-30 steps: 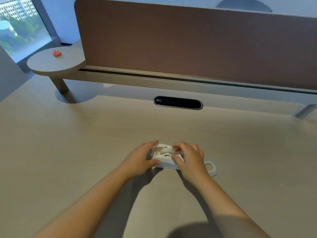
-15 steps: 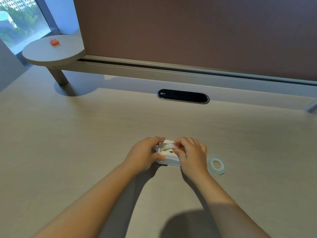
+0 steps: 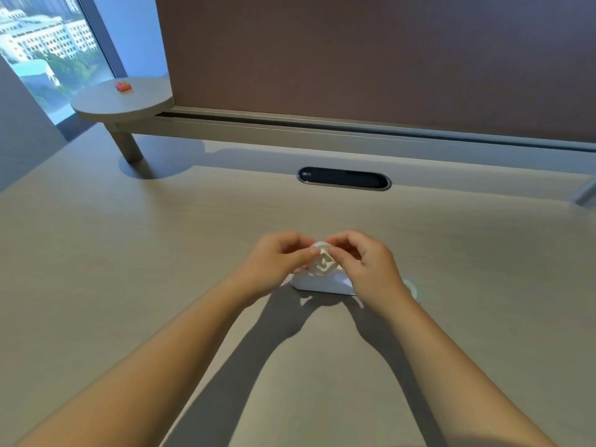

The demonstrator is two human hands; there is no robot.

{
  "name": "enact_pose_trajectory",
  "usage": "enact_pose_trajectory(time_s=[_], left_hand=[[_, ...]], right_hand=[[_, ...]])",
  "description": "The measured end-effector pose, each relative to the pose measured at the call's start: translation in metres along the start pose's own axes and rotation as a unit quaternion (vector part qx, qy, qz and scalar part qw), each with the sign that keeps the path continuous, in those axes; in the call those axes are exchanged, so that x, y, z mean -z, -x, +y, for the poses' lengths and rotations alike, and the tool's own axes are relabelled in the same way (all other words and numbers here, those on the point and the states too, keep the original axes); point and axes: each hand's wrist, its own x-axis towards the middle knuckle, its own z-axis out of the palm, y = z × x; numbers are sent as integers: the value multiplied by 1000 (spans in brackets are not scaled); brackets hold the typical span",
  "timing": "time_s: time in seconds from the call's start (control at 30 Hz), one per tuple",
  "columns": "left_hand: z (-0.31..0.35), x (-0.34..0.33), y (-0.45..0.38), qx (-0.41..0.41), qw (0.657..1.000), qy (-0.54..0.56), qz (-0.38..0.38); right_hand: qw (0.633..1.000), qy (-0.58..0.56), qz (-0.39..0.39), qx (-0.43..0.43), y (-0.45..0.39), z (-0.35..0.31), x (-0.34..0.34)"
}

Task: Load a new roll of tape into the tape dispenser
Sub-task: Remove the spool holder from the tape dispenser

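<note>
A white tape dispenser (image 3: pixel 319 285) rests on the desk in the middle of the view. Just above it, a small white round spool (image 3: pixel 322 262) with a cut-out hub is pinched from both sides: my left hand (image 3: pixel 274 262) grips its left edge and my right hand (image 3: pixel 371 269) its right edge. A tape roll (image 3: pixel 412 289) lies flat on the desk right of the dispenser, mostly hidden behind my right wrist.
A dark oval cable slot (image 3: pixel 343 178) sits in the desk (image 3: pixel 129 269) beyond my hands. A brown divider panel (image 3: pixel 371 59) closes the far side. A round side shelf (image 3: pixel 122 101) at back left carries a small red object (image 3: pixel 124 86).
Both hands have risen off the dispenser, lifting the white spool out of it. The camera has tilted down and closer; the tape roll is now largely hidden behind my right wrist.
</note>
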Motion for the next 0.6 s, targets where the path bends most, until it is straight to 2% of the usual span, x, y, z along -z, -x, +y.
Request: enact_pose_trajectory(time_s=[0.07,0.2,0.43,0.6], left_hand=[[-5,-7,8,-4,999,42,22],[-20,-22,23,-16,991,103,86],[-25,-42,75,-48,985,157,57],[-17,-44,103,-69,988,112,78]], right_hand=[[1000,-20,15,11,11,1,-4],[992,34,95,78,40,5,-11],[973,147,94,151,97,1,-21],[939,250,104,213,122,-10,-19]])
